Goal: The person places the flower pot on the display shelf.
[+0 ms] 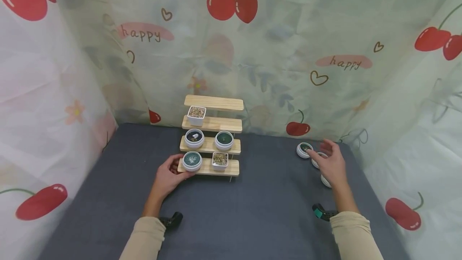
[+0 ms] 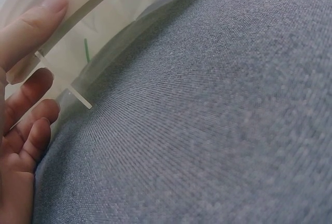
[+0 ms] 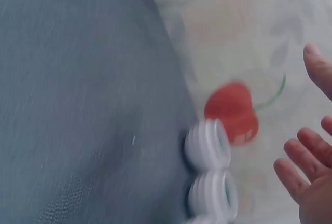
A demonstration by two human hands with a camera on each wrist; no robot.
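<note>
So, the left hand [image 1: 169,176] pinches a round pot [image 1: 192,160] (white, ridged), right hand [image 1: 333,164] spread.

One stand [image 1: 214,102] with four boards [image 1: 223,124] is seen; on it, three round pots [image 1: 195,145] and two square pots [image 1: 196,122] are counted, and to its right, three further round pots [image 1: 301,154].

Before me, dark grey counter [image 1: 260,220]. Behind counter I see pale wrinkled curtain [image 1: 274,111], hanging along back edge. High above counter: red cherry pair [image 1: 231,7], two pink "happy" patches [image 1: 146,32], brown heart outlines [image 1: 319,78]. Just above counter's back edge, toward right: low cherry print [image 1: 298,128]. Left of counter I get whitish side cloth [image 1: 36,139] with orange flower [image 1: 74,111], big cherry [image 1: 41,202]. Right of counter, tilted cherry [image 1: 403,214]. Leaf prints [image 1: 263,81] behind counter look faded to me.
</note>
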